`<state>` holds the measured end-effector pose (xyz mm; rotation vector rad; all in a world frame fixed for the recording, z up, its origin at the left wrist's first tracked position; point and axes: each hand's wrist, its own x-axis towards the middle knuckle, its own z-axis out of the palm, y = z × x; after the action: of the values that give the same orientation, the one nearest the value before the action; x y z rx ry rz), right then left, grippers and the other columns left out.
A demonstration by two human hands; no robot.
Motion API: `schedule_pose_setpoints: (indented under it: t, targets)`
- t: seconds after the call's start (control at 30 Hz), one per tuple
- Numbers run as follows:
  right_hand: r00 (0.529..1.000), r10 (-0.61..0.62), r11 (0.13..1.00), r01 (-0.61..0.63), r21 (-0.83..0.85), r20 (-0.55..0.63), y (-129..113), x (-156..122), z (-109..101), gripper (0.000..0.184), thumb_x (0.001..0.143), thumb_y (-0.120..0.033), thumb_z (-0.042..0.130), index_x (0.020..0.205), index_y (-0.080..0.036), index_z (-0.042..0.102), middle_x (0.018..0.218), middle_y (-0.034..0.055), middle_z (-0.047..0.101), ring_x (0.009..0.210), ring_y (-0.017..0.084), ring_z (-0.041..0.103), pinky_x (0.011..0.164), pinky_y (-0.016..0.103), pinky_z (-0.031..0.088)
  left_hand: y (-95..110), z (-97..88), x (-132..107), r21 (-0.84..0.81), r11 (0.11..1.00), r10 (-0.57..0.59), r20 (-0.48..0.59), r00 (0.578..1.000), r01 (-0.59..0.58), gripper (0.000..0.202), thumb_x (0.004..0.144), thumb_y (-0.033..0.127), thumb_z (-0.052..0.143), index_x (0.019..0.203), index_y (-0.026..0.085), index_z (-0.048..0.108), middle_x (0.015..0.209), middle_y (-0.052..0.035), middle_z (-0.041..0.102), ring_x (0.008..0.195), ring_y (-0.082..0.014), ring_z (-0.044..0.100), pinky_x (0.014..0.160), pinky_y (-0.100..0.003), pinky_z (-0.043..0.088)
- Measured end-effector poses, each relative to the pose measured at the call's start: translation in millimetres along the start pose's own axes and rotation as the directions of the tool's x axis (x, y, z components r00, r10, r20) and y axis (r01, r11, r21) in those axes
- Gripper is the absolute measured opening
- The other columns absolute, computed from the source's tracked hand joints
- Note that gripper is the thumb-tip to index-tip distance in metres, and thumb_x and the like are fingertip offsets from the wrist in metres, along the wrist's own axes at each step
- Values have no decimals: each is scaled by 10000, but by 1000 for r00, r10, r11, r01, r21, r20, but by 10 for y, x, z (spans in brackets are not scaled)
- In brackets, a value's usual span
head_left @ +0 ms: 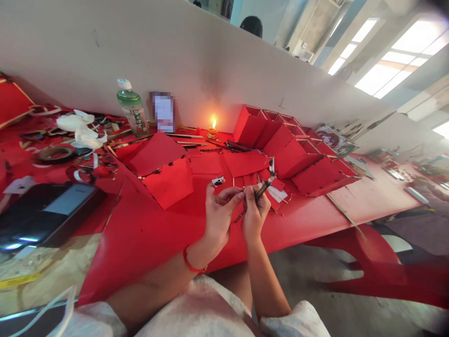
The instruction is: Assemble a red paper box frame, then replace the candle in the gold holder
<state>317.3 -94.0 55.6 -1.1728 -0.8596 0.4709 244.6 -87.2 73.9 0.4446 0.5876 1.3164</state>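
Note:
Both of my hands are raised close together over the red tabletop (150,238). My right hand (254,213) is closed around a thin dark stick-like tool (264,188), which slants up to the right and has a whitish, dark-smudged end. My left hand (220,215), with a red cord at its wrist, pinches thumb and finger together at the right hand's fingertips; whatever is in that pinch is too small to make out. A small black-and-white piece (218,181) shows at one left fingertip. Beyond the hands lie flat red sheets (245,163).
A small burning lamp (212,133) stands by the wall. Red box shapes (168,180) sit left, and a red compartmented structure (280,140) right. Also around: a green bottle (133,110), a propped phone (164,113), a tape roll (56,154), a black device (52,210), a red chair (372,252).

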Motion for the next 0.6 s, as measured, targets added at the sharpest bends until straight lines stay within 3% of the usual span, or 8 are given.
schedule_pose_setpoints:
  t: [0.3,0.47,0.6]
  targets:
    - [999,34,999,-35,40,27,-39,5,8,377,854,-508,671,669,-198,561,584,-53,437,531,88,365,544,235,373,-24,-41,54,-1,1000,-19,-78,997,19,810,470,144,945,1109,255,459,805,68,732,816,-117,728,830,-237,542]
    - [998,32,999,-34,34,56,-68,16,16,383,847,-495,669,642,-204,528,561,-62,399,515,87,362,539,234,385,-25,-47,51,-9,999,-36,-17,999,36,759,537,173,943,1119,259,463,943,27,751,910,-140,740,898,-274,541]
    - [997,38,999,-39,13,63,-89,23,26,381,841,-495,660,632,-211,514,551,-68,351,516,92,375,544,235,396,-25,-55,59,16,1000,-9,45,999,8,708,579,235,947,1105,257,473,887,30,753,861,-151,743,872,-289,544]
